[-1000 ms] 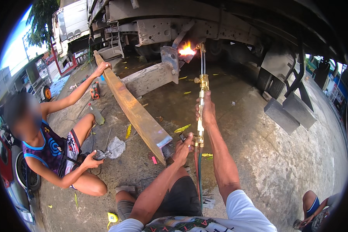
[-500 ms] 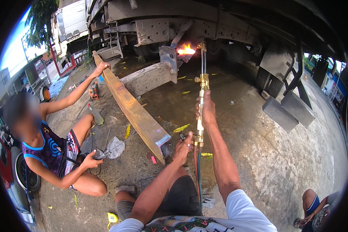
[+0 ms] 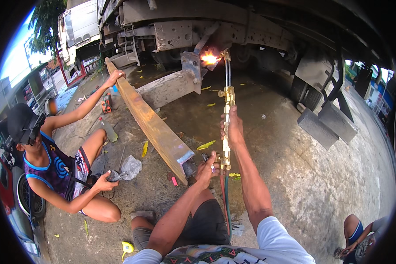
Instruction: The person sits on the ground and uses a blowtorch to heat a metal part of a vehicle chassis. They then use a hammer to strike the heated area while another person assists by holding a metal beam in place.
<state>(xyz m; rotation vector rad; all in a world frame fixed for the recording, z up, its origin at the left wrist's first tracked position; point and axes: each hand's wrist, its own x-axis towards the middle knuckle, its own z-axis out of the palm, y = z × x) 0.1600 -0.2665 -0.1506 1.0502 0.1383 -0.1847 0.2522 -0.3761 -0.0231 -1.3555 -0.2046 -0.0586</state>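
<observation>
A brass cutting torch (image 3: 227, 101) points away from me, with its bent head beside a bright orange flame (image 3: 210, 58). My right hand (image 3: 235, 130) is wrapped round the middle of its handle. At the torch's lower end, my left hand (image 3: 205, 170) is closed at the side valve; a small dark thing shows by its fingers, too small to name. Red and green hoses (image 3: 226, 198) run down from the torch. The flame glows against metal just behind the end plate (image 3: 192, 69) of a rusty steel beam (image 3: 169, 91), under a truck (image 3: 176, 35).
On the left a crouching person (image 3: 53, 163) steadies a long rusty steel bar (image 3: 149, 121) with one hand and holds a grey tool (image 3: 113, 176). A tape measure (image 3: 127, 248), a plastic bottle (image 3: 109, 131) and a plastic bag (image 3: 131, 167) lie nearby. Another person (image 3: 356, 237) sits at lower right.
The torch and my right hand have shifted slightly left, bringing the torch head closer to the flame. My left hand has moved a little left with it. The flame looks smaller.
</observation>
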